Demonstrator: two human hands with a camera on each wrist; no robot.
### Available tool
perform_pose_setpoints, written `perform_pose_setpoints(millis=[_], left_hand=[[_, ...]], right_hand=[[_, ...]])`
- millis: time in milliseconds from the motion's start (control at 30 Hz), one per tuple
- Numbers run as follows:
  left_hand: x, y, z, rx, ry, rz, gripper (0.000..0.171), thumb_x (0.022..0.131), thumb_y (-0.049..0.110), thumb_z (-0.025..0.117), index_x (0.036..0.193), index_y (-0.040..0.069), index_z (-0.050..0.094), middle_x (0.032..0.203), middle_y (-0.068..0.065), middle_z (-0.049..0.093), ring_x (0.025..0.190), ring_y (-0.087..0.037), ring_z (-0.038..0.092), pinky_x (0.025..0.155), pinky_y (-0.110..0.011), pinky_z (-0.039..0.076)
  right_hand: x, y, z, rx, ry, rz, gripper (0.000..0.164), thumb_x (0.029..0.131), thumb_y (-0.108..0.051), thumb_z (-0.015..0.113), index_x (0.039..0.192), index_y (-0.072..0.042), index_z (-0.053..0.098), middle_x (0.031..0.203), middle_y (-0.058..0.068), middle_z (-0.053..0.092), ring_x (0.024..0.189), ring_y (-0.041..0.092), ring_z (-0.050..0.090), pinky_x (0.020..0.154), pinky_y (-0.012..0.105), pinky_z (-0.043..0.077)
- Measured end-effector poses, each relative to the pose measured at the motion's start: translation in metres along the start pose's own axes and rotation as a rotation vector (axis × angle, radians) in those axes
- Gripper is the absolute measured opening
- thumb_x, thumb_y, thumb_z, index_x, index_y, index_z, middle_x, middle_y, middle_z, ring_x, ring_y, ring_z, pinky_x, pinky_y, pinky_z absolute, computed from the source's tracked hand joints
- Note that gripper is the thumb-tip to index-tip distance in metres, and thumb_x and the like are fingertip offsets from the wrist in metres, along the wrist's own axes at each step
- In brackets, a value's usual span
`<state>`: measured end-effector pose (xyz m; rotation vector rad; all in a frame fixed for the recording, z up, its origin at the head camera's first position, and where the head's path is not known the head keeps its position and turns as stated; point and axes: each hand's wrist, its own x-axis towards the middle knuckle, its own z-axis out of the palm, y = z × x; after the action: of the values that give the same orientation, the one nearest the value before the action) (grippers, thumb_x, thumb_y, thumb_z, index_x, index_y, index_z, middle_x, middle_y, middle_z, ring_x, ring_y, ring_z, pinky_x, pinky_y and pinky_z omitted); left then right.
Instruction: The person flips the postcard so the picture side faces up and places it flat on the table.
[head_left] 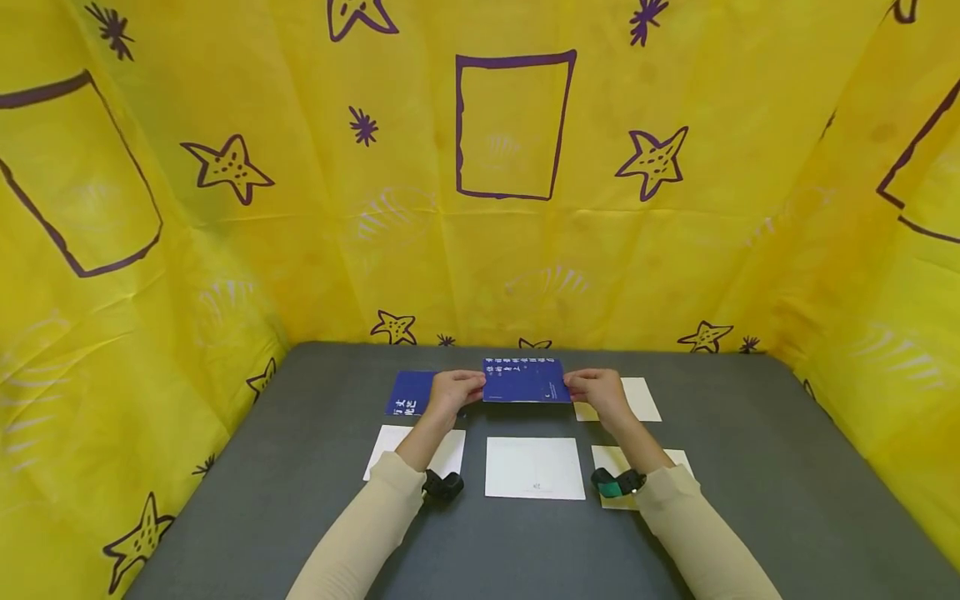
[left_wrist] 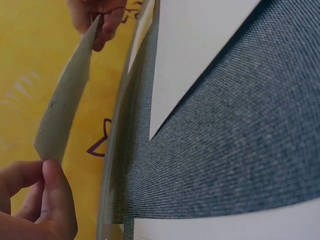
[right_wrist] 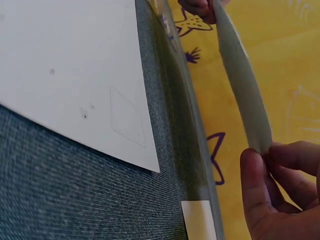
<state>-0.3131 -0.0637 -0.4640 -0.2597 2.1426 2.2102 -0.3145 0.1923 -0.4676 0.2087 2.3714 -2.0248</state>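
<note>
A blue postcard (head_left: 527,385) with white writing is held above the far part of the table. My left hand (head_left: 453,392) pinches its left edge between thumb and fingers. At the opposite edge, my right hand (head_left: 602,393) pinches it the same way. Both wrist views show the postcard's pale underside (left_wrist: 65,100), raised off the tabletop. Partly behind my left hand lies another blue card (head_left: 409,390). A white card (head_left: 642,400) lies beside and partly under my right hand in the head view. Directly in front of the raised postcard is a white card (head_left: 535,468) with a small mark.
Below my left forearm lies a white card (head_left: 381,450), partly covered by the arm. Another pale card (head_left: 609,458) is under my right forearm. The dark grey table (head_left: 255,500) is enclosed by yellow cloth (head_left: 495,267) with purple drawings along its back and sides.
</note>
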Motion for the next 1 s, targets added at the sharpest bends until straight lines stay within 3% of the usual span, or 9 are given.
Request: perform_pose_setpoints(millis=[200, 400, 600, 867, 1000], left_hand=[[0.0017, -0.0005, 0.0011, 0.027, 0.002, -0.004, 0.024, 0.086, -0.004, 0.067, 0.109, -0.009, 0.067, 0.090, -0.011, 0.070, 0.065, -0.006, 0.062, 0.063, -0.019, 0.057], [0.0000, 0.0009, 0.0013, 0.086, -0.010, -0.005, 0.025, 0.087, -0.001, 0.067, 0.111, -0.007, 0.068, 0.098, -0.017, 0.071, 0.067, -0.007, 0.062, 0.064, -0.020, 0.057], [-0.0014, 0.0004, 0.0011, 0.097, -0.012, -0.011, 0.025, 0.087, -0.001, 0.067, 0.112, -0.007, 0.068, 0.091, -0.012, 0.070, 0.065, -0.007, 0.061, 0.061, -0.017, 0.055], [0.0001, -0.0029, 0.0000, 0.097, -0.019, 0.027, 0.026, 0.085, -0.003, 0.068, 0.110, -0.009, 0.068, 0.095, -0.017, 0.071, 0.067, -0.008, 0.062, 0.064, -0.022, 0.058], [-0.0018, -0.0021, -0.0018, 0.108, -0.036, 0.078, 0.023, 0.083, -0.003, 0.070, 0.105, -0.007, 0.071, 0.091, -0.017, 0.072, 0.070, -0.012, 0.066, 0.066, -0.026, 0.059]], right_hand=[[-0.0027, -0.0034, 0.0010, 0.018, 0.003, 0.006, 0.027, 0.086, 0.005, 0.066, 0.110, 0.016, 0.064, 0.081, 0.005, 0.069, 0.061, 0.010, 0.062, 0.059, 0.021, 0.057], [-0.0044, -0.0041, 0.0000, 0.035, 0.014, 0.027, 0.031, 0.086, 0.004, 0.066, 0.115, 0.015, 0.062, 0.082, 0.005, 0.067, 0.060, 0.009, 0.062, 0.060, 0.023, 0.057], [-0.0078, -0.0039, -0.0005, 0.042, 0.005, 0.043, 0.033, 0.086, 0.005, 0.065, 0.116, 0.016, 0.061, 0.080, 0.005, 0.067, 0.058, 0.009, 0.062, 0.059, 0.023, 0.058], [-0.0095, -0.0035, -0.0002, 0.031, -0.022, 0.022, 0.033, 0.084, 0.007, 0.064, 0.115, 0.018, 0.060, 0.078, 0.006, 0.066, 0.056, 0.009, 0.063, 0.057, 0.024, 0.058], [-0.0082, -0.0036, -0.0001, 0.016, -0.015, 0.020, 0.032, 0.085, 0.007, 0.064, 0.115, 0.017, 0.061, 0.079, 0.008, 0.067, 0.056, 0.009, 0.063, 0.057, 0.023, 0.057]])
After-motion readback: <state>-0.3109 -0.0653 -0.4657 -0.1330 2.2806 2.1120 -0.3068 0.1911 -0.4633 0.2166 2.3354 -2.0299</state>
